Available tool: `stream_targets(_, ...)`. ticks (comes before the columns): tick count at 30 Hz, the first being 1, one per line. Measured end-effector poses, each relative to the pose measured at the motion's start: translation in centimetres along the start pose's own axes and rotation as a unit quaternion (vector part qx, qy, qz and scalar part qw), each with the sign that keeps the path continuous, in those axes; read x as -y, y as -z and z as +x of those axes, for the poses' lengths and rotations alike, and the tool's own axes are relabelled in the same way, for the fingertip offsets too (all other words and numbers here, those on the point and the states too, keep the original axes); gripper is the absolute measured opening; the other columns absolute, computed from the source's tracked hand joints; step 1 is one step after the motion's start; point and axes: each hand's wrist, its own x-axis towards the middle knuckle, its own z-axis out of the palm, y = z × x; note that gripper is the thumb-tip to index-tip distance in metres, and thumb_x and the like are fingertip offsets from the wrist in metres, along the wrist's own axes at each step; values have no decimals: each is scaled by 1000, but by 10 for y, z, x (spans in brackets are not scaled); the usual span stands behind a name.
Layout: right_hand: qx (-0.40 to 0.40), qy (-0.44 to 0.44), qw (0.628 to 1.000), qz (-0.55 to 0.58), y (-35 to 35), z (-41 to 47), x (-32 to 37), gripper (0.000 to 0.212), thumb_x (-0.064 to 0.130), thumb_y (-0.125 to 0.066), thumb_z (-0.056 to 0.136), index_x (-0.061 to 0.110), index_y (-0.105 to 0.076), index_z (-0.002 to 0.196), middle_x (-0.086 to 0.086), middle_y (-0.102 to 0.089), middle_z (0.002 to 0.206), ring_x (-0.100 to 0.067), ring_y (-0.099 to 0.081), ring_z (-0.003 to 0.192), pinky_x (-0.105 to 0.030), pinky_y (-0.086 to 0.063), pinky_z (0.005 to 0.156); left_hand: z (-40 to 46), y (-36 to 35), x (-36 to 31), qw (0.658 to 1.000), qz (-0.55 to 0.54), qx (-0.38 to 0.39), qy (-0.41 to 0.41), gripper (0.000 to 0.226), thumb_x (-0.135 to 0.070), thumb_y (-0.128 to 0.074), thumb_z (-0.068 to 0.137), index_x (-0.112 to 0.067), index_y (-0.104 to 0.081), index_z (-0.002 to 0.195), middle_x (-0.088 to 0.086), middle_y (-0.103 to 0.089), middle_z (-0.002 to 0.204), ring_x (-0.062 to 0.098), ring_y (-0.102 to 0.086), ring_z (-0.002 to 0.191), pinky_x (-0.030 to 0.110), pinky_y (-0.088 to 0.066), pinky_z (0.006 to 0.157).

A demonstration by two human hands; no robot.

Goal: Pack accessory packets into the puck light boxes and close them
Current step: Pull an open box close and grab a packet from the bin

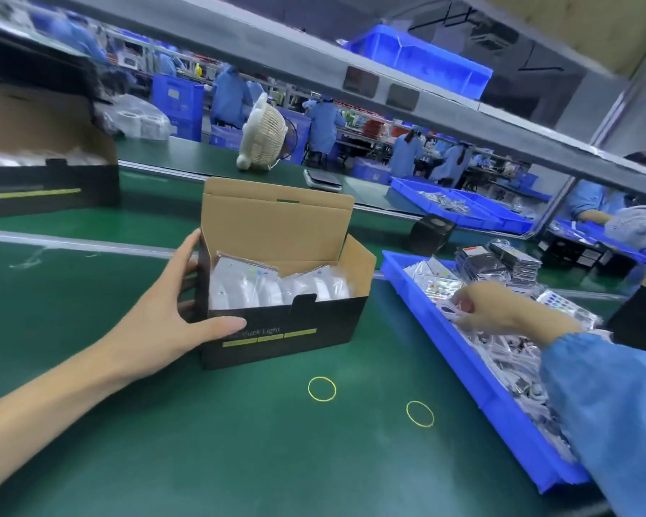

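Observation:
A black puck light box [288, 330] stands on the green table with its brown lid flap [276, 222] up. White puck lights in plastic and a clear packet [239, 272] fill it. My left hand [172, 311] grips the box's left end, thumb on the front face and fingers behind. My right hand [489, 305] reaches into the blue tray [459, 356] at the right and pinches a clear accessory packet [454, 305] from the pile of bagged white cables.
Two yellow rubber bands [322, 388] [420, 413] lie on the green mat in front of the box. Another open black box [49, 181] sits at the far left. Stacked dark packets [496, 263], a small black box [431, 233], a white fan [262, 134] and more blue trays [463, 210] stand behind.

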Motion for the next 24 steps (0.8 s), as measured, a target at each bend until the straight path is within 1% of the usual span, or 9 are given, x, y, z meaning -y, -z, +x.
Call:
stream_targets(2, -90, -4, 995, 35, 28, -11, 5, 10, 15, -56, 87, 16, -65, 85, -11, -66, 89, -26, -57, 80, -31, -42, 64, 0, 2, 0, 1000, -8, 16, 5, 124, -51, -92, 51, -62, -19, 151, -18, -53, 143, -2, -48, 135, 36, -43, 112)
stream_targets(4, -220, 49, 954, 196, 58, -31, 36, 6, 28, -59, 87, 29, -63, 83, 6, -66, 79, -12, -59, 71, -25, -42, 63, 0, 1, -1, 1000, -5, 12, 5, 125, -48, -95, 48, -62, -22, 149, -14, -56, 139, 0, -51, 133, 37, -45, 111)
stream_targets(5, -240, 101, 918, 299, 71, -42, 65, 9, 37, -61, 84, 30, -64, 87, 10, -67, 75, -3, -60, 66, -17, -43, 59, 0, -1, -1, 1000, -1, 7, 5, 126, -48, -95, 47, -63, -23, 149, -13, -57, 138, 1, -52, 132, 36, -46, 110)
stream_targets(7, -181, 195, 884, 384, 84, -54, 134, 23, 45, -64, 81, 30, -67, 98, 14, -69, 79, 0, -63, 68, -13, -47, 63, -1, -8, 0, 1000, 5, -1, 5, 127, -50, -96, 46, -63, -22, 149, -15, -58, 136, 0, -53, 130, 33, -46, 108)
stream_targets(9, -128, 242, 896, 348, 79, -48, 196, 28, 40, -72, 81, 26, -67, 104, 11, -70, 89, -8, -64, 82, -24, -52, 76, -4, -13, 0, 1000, 4, -10, 4, 127, -53, -95, 44, -66, -21, 147, -24, -59, 130, -4, -54, 127, 24, -48, 104)
stream_targets(12, -97, 256, 913, 302, 73, -37, 248, 31, 38, -74, 80, 21, -66, 105, 7, -67, 91, -13, -61, 88, -27, -49, 81, -7, -16, -1, 1000, 7, -16, 1, 128, -54, -93, 46, -63, -19, 150, -37, -56, 126, -8, -53, 127, 12, -48, 99)
stream_targets(17, -83, 260, 922, 273, 74, -28, 256, 16, 36, -75, 78, 28, -66, 87, 6, -68, 86, -15, -62, 85, -28, -50, 73, -9, -16, -3, 1000, 20, -23, 4, 131, -44, -93, 53, -50, -14, 157, -33, -51, 134, -7, -50, 129, 22, -46, 106)
stream_targets(21, -125, 241, 946, 176, 76, -25, 259, 19, 26, -72, 81, 13, -68, 95, -9, -66, 93, -33, -62, 89, -36, -53, 74, -8, -17, -5, 999, 21, -26, 11, 129, -38, -92, 55, -51, -15, 157, -23, -49, 141, -9, -49, 130, 18, -47, 104)
stream_targets(24, -164, 228, 953, 116, 70, -29, 259, 19, 23, -72, 84, 12, -62, 95, -7, -56, 91, -35, -57, 87, -33, -42, 65, -8, -18, -4, 999, 20, -29, 14, 127, -39, -92, 55, -52, -15, 156, -21, -50, 142, -7, -48, 131, 20, -45, 105)
